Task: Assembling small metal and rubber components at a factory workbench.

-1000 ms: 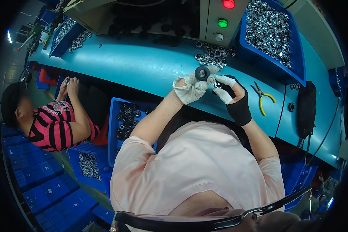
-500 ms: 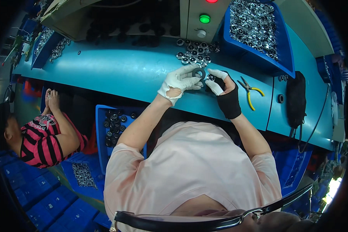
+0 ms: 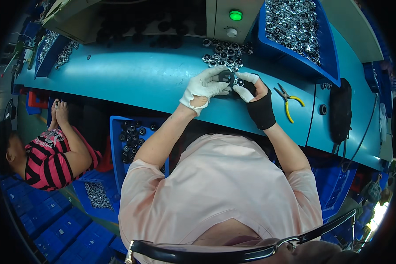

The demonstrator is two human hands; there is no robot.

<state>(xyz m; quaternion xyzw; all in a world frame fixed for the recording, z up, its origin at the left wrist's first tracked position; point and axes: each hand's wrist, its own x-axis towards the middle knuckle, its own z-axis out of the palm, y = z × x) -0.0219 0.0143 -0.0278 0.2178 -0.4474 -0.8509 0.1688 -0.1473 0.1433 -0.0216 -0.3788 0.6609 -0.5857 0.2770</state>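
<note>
Seemingly for fitting, the left hand (image 3: 203, 88) pinches a black ring (image 3: 223, 74); the right hand (image 3: 258, 95) grips a chrome part (image 3: 240, 82) just right of it. Joining them likely needs alignment.

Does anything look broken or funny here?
Yes. The white glove on the left hand looks torn: bare skin shows through a hole near its cuff. The gloves don't match either: the right hand wears a black glove, with white covers on the thumb and a finger.
</note>
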